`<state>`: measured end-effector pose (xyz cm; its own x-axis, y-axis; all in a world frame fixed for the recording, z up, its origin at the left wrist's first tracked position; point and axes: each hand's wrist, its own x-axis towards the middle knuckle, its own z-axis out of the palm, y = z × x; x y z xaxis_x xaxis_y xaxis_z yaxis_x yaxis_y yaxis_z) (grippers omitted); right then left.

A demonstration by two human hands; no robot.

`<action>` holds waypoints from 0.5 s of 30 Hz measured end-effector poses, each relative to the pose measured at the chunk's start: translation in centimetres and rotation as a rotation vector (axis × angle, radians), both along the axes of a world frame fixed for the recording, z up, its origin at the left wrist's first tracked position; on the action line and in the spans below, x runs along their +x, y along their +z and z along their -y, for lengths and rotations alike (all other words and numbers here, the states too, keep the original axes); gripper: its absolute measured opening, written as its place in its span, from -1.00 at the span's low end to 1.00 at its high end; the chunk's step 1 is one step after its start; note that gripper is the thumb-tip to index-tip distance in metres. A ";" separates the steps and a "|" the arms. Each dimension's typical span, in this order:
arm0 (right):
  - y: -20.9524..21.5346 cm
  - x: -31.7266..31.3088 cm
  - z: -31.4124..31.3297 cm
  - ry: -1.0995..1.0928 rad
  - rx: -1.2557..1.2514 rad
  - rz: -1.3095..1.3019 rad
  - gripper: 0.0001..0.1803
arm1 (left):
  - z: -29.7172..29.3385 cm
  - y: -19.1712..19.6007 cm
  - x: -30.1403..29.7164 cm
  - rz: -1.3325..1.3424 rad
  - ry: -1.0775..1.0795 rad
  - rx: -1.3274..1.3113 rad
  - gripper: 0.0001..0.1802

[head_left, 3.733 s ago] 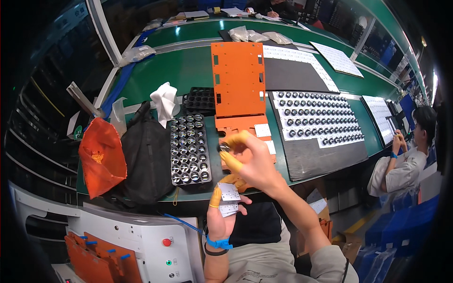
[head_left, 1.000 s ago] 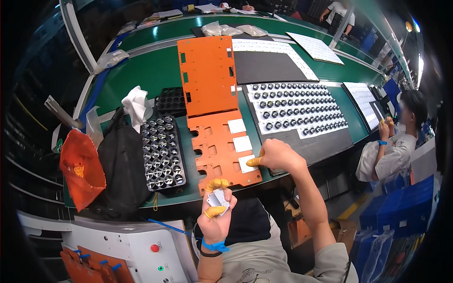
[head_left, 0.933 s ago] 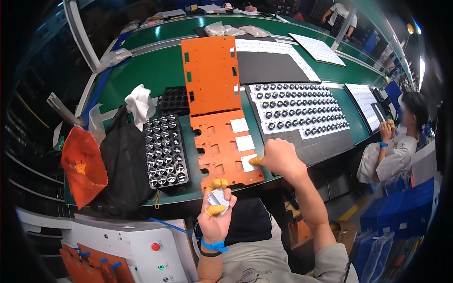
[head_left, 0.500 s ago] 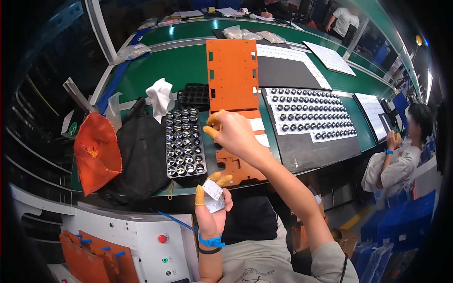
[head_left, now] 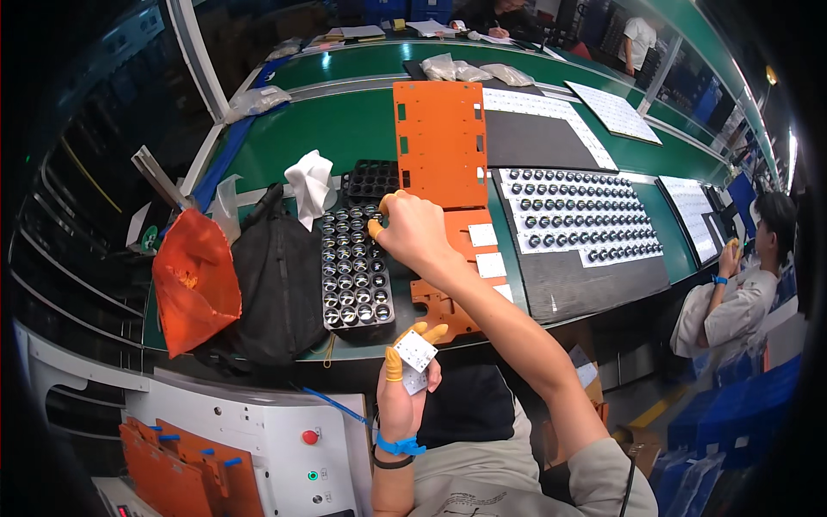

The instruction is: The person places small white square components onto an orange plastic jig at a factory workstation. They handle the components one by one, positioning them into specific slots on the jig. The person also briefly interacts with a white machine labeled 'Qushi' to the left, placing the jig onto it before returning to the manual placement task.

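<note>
Left hand: the left hand (head_left: 401, 407) is just in front of the worktop's near edge, its thumb and fingers clamped on white square plates (head_left: 415, 351), at least two, fanned and tilted.
Right hand: the right hand (head_left: 419, 234) is over the lens tray's far right corner, its fingers bent; whether they are closed on a lens I cannot tell.
Lens tray: black tray (head_left: 360, 327) near the worktop's near edge, with rows of round lenses (head_left: 348, 314).
Orange fixture: orange base (head_left: 446, 320) right of the tray, by the near edge, partly behind the right forearm; its orange panel (head_left: 440, 142) reaches toward the far edge.
Plates on base: three white plates (head_left: 491, 264) along its right edge, the nearest partly hidden.
Right of fixture: dark board (head_left: 594, 289) bearing a white sheet with lens rows.
Worktop: green worktop (head_left: 332, 116).
</note>
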<state>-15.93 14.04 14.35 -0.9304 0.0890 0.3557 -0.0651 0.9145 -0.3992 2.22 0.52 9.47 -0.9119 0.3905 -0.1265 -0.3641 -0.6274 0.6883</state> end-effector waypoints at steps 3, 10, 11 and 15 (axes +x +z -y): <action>0.7 2.0 -1.0 -0.010 -0.226 -0.118 -0.67 | -0.5 -0.1 0.0 0.007 0.018 0.007 -0.21; 3.9 13.5 -3.2 0.290 -0.904 0.004 -0.76 | -1.5 -0.8 0.2 -0.064 0.114 0.033 -0.21; 3.8 14.8 -3.8 0.364 -0.877 0.011 -0.75 | -2.2 0.2 0.4 -0.051 0.180 -0.008 -0.18; 2.1 18.5 -5.9 0.542 -0.863 0.099 -0.67 | -1.5 -0.1 0.6 -0.124 0.096 -0.076 -0.10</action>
